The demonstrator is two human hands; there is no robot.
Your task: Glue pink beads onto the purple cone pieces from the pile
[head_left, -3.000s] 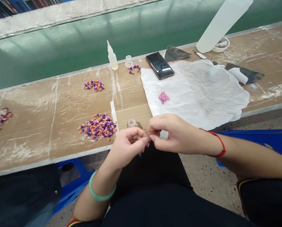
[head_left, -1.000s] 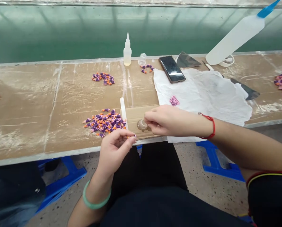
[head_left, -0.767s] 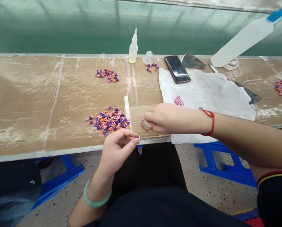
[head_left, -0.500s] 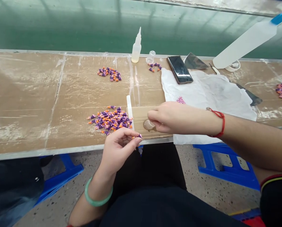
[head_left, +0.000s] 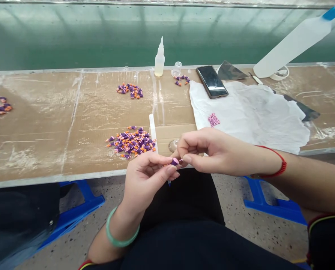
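My left hand (head_left: 144,176) pinches a small purple cone-shaped figure (head_left: 175,161) between thumb and fingertips, its pinkish flat end facing up and right. My right hand (head_left: 212,150) comes in from the right, thumb and finger closed on what looks like a tiny pink piece (head_left: 181,160) right beside that figure. Left of the hands lies a heap of purple, orange and pink figures (head_left: 135,142). A round clear dish (head_left: 173,145) on a cardboard piece (head_left: 167,132) is partly covered by my right fingers. Tiny pink pieces (head_left: 213,120) are piled on white paper (head_left: 240,108).
A white strip (head_left: 152,129) borders the heap. Farther back stand a dropper bottle (head_left: 159,60) and a small clear cap (head_left: 176,69). A phone (head_left: 212,81) lies on the paper, near a tape roll (head_left: 280,73) and a large white bottle (head_left: 291,48). More figures (head_left: 130,90) sit behind.
My right hand has moved from over the round dish down to the figure in my left hand. The left hand has shifted slightly right, tilting the figure's flat end into sight.
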